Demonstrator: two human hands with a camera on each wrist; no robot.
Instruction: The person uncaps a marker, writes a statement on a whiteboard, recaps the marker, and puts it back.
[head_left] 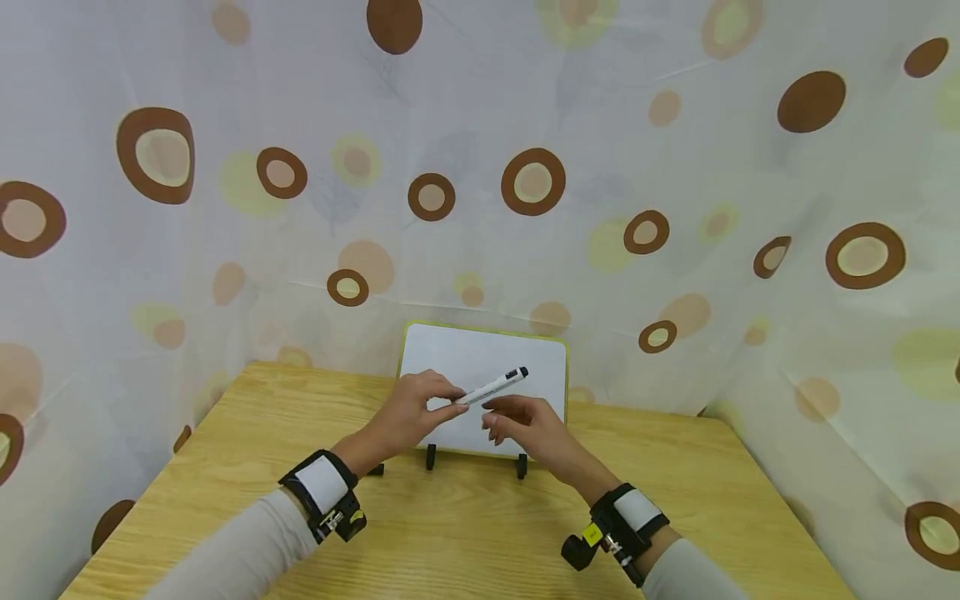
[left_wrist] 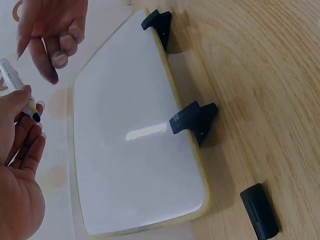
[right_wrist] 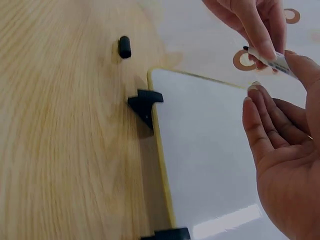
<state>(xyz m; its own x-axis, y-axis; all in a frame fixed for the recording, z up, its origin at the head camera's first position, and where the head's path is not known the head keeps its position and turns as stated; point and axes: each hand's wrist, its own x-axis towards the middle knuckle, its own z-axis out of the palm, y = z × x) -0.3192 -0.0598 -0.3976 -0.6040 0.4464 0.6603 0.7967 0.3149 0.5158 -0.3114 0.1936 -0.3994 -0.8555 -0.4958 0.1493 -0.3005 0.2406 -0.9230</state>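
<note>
My left hand (head_left: 408,412) pinches a white marker (head_left: 491,387) between thumb and fingers, in front of the whiteboard. The far end, black, points up and to the right in the head view. At the end by my left fingers, a black tip (left_wrist: 36,117) shows in the left wrist view. My right hand (head_left: 528,425) holds nothing, its fingers loosely bent just below and right of the marker. In the right wrist view the right thumb (right_wrist: 302,67) overlaps the marker's far end. Behind both hands the whiteboard (head_left: 465,354), yellow-rimmed, stands tilted back on the table.
Two black feet (head_left: 431,457) hold the whiteboard's lower edge. A short black cylinder (left_wrist: 259,211) lies on the wooden table (head_left: 450,533), left of the board. Behind the table hangs a pale curtain (head_left: 480,108) with brown rings and dots.
</note>
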